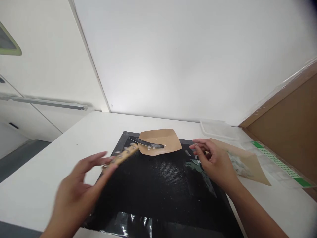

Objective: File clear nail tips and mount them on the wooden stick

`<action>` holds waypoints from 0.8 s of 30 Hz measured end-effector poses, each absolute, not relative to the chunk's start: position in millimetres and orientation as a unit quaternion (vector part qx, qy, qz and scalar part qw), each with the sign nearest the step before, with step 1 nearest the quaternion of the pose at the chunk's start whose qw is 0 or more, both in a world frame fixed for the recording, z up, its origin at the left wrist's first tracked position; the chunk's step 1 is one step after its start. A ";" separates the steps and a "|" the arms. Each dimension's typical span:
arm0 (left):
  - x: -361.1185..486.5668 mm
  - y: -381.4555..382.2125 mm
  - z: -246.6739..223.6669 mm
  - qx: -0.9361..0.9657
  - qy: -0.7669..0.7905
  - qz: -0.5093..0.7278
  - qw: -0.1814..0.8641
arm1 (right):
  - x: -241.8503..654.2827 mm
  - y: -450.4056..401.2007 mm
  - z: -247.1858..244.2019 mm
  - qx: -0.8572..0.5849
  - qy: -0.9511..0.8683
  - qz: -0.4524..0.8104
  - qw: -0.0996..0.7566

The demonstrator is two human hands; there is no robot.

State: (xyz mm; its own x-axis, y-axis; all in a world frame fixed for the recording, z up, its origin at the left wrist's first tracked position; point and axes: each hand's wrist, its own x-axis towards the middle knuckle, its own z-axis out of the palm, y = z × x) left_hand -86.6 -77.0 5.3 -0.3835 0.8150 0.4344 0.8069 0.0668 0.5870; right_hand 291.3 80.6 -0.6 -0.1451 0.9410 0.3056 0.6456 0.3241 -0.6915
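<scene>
My left hand (pixel 79 185), blurred by motion, grips a light wooden strip (pixel 122 156) by its near end, between thumb and fingers. Several small shiny pieces sit along this strip, too smeared to name. Over the right part of the black mat (pixel 160 188), my right hand (pixel 214 160) has its fingers curled, thumb near the index finger; what it pinches, if anything, is too small to tell. Small clear slivers (pixel 187 153) lie on the mat beside it. A curved black strip (pixel 146 142) rests across a brown paper tray (pixel 170 137), with tiny white bits near it.
To the right, a brown sheet (pixel 260 165) bears a pale crumpled heap (pixel 239 165). Behind it stands a clear plastic tray (pixel 218 129). A green-and-white printed strip (pixel 279 162) lies near a cardboard box (pixel 289 102). Clear tape (pixel 133 223) crosses the mat's front edge.
</scene>
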 end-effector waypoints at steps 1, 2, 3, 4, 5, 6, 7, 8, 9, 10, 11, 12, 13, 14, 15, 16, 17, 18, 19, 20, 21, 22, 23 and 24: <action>-64.8 -65.0 8.5 0.570 0.710 0.413 0.033 | 291.9 80.8 -1.3 -0.543 -0.725 0.212 0.366; -45.2 -53.3 11.0 0.617 0.664 0.417 0.069 | 292.4 81.1 -2.1 -0.542 -0.720 0.221 0.372; -28.5 -42.2 12.6 0.666 0.615 0.411 0.095 | 293.0 81.4 -2.7 -0.542 -0.713 0.230 0.380; -14.7 -32.0 13.2 0.701 0.576 0.403 0.117 | 293.5 81.8 -3.1 -0.541 -0.706 0.238 0.389; -3.8 -22.6 12.7 0.727 0.542 0.400 0.136 | 293.9 82.2 -3.2 -0.542 -0.699 0.244 0.397; 4.6 -14.4 10.9 0.749 0.508 0.399 0.148 | 294.3 82.6 -3.1 -0.540 -0.695 0.250 0.402; 11.1 -7.4 8.0 0.770 0.479 0.390 0.158 | 294.5 82.9 -2.7 -0.538 -0.693 0.259 0.405; 16.0 -1.9 3.9 0.784 0.459 0.383 0.166 | 294.7 83.2 -2.3 -0.533 -0.690 0.272 0.407; 19.9 2.1 -1.2 0.796 0.443 0.375 0.173 | 294.8 83.5 -1.8 -0.528 -0.688 0.285 0.409; 22.9 4.6 -7.0 0.804 0.433 0.367 0.178 | 294.8 83.7 -1.5 -0.523 -0.687 0.297 0.408; 25.2 5.5 -13.2 0.809 0.427 0.361 0.183 | 294.9 83.9 -1.1 -0.521 -0.686 0.304 0.407; 26.8 5.2 -19.4 0.812 0.424 0.356 0.185 | 294.9 83.9 -0.8 -0.523 -0.685 0.305 0.405; 27.8 4.0 -25.4 0.814 0.422 0.353 0.187 | 295.0 83.8 -0.4 -0.527 -0.686 0.303 0.400; 28.2 2.3 -30.9 0.814 0.422 0.349 0.192 | 295.1 83.6 0.2 -0.529 -0.689 0.301 0.393; 28.1 0.4 -35.5 0.813 0.422 0.347 0.200 | 295.1 83.2 1.0 -0.529 -0.696 0.300 0.382; 27.6 -1.2 -39.2 0.812 0.422 0.346 0.208 | 294.9 82.6 2.0 -0.528 -0.705 0.300 0.366; 26.8 -2.4 -42.0 0.810 0.422 0.346 0.214 | 294.5 81.7 3.1 -0.524 -0.718 0.300 0.347; 25.9 -3.0 -44.1 0.809 0.423 0.346 0.220 | 293.9 80.7 4.3 -0.519 -0.732 0.298 0.325; 25.0 -3.0 -45.6 0.807 0.423 0.345 0.224 | 293.0 79.4 5.4 -0.513 -0.747 0.294 0.303; 24.2 -2.6 -46.7 0.806 0.424 0.344 0.228 | 291.9 78.0 6.1 -0.508 -0.761 0.287 0.285; 23.4 -1.8 -47.5 0.804 0.425 0.344 0.232 | 290.8 76.5 6.5 -0.502 -0.772 0.280 0.271; 22.8 -0.9 -48.2 0.802 0.427 0.343 0.236 | 289.8 75.0 6.5 -0.495 -0.783 0.273 0.261; 22.4 0.0 -48.8 0.801 0.429 0.342 0.241 | 288.9 73.7 6.1 -0.487 -0.792 0.267 0.255; 22.1 0.8 -49.4 0.800 0.428 0.342 0.245 | 288.2 72.6 5.5 -0.479 -0.800 0.259 0.253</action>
State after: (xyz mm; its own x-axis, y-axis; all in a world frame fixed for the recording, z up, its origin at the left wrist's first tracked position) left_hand 22.1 0.8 -49.4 0.3995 0.8523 0.3377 0.5178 -0.5137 0.6840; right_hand 288.2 72.6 5.5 -0.4132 0.8969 0.1575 0.6347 0.4076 -0.6565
